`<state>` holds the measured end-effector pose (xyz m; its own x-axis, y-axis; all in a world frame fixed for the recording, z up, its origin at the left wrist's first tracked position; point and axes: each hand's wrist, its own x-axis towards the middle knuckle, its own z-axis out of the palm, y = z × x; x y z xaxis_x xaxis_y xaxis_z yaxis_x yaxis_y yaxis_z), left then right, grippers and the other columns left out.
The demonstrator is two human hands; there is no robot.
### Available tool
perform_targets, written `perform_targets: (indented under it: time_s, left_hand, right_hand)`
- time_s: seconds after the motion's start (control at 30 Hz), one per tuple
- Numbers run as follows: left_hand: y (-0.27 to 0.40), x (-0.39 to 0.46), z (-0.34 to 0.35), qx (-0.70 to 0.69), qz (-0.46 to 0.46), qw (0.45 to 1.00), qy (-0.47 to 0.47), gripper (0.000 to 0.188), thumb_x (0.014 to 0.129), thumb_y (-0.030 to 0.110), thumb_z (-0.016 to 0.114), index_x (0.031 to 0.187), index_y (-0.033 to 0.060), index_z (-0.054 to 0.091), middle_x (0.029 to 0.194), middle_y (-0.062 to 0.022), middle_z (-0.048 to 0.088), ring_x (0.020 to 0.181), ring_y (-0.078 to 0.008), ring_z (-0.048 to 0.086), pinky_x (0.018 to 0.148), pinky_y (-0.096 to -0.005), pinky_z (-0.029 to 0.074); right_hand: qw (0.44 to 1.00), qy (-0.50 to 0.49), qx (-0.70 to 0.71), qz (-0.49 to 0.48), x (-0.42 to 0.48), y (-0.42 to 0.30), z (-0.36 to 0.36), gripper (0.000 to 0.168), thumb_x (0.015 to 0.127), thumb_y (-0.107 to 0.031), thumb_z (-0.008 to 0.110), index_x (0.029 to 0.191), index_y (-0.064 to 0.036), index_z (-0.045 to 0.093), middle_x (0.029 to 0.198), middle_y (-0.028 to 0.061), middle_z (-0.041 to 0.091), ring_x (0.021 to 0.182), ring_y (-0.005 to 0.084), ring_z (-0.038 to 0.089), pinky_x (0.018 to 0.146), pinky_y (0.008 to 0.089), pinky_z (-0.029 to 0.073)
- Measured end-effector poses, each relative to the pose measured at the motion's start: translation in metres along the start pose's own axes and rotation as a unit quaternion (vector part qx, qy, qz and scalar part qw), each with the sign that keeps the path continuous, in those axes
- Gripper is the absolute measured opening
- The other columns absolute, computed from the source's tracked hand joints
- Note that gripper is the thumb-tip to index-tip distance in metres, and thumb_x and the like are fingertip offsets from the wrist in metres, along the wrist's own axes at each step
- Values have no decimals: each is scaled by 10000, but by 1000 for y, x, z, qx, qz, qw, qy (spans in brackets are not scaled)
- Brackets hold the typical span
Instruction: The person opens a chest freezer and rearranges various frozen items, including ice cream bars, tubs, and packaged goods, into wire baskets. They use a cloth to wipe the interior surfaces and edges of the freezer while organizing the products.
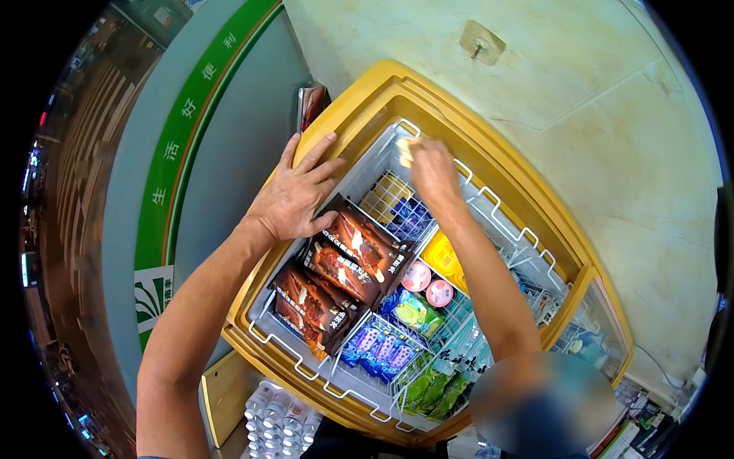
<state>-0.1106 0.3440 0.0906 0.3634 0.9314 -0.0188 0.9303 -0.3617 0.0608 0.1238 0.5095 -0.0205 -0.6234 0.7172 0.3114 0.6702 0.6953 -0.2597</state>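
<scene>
An open chest freezer with a yellow rim (344, 109) lies before me, fitted with white wire baskets (384, 201). My left hand (298, 195) rests spread on its left rim, the thumb beside brown ice cream packets (361, 241). In the upper corner of the freezer, my right hand (433, 166) grips a pale yellow cloth or sponge (406, 152), blurred, close to the inner wall. Pink-lidded cups (416, 276), a yellow package (444, 261), purple-blue packets (381, 350) and green packets (430, 393) fill other baskets. My right forearm hides part of the middle.
A glass lid in a yellow frame (585, 327) covers the freezer's right end. Shrink-wrapped plastic bottles (281, 421) stand below, by a wooden board (226, 396). A grey panel with a green band (172, 149) borders the left; a stained wall (573, 103) with a hook (480, 43) stands behind.
</scene>
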Motion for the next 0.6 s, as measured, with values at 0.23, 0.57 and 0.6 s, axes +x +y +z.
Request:
perform_targets:
  time_s: [0.23, 0.57, 0.6]
  left_hand:
    - [2, 4, 0, 0, -6, 1000, -9, 509, 826, 421, 707, 1145, 27, 757, 1492, -76, 536, 1599, -318, 205, 1288, -652, 116]
    - [2, 6, -3, -3, -14, 1000, -24, 476, 742, 326, 690, 1101, 20, 757, 1508, -81, 522, 1606, -330, 185, 1289, -656, 108]
    - [3, 6, -2, -4, -15, 1000, -27, 470, 738, 321, 687, 1092, 20, 755, 1508, -82, 521, 1606, -331, 185, 1288, -659, 109]
  right_hand:
    - [992, 66, 100, 29, 35, -17, -25, 162, 850, -68, 757, 993, 6, 767, 1045, 215, 729, 1012, 367, 696, 892, 475, 573]
    - [967, -96, 186, 147, -12, -27, 9, 258, 915, -85, 677, 1155, -18, 743, 937, 253, 749, 878, 441, 740, 804, 518, 590]
    - [960, -66, 194, 188, -14, -34, 20, 284, 929, -87, 666, 1196, -15, 731, 938, 260, 746, 886, 440, 739, 806, 517, 588]
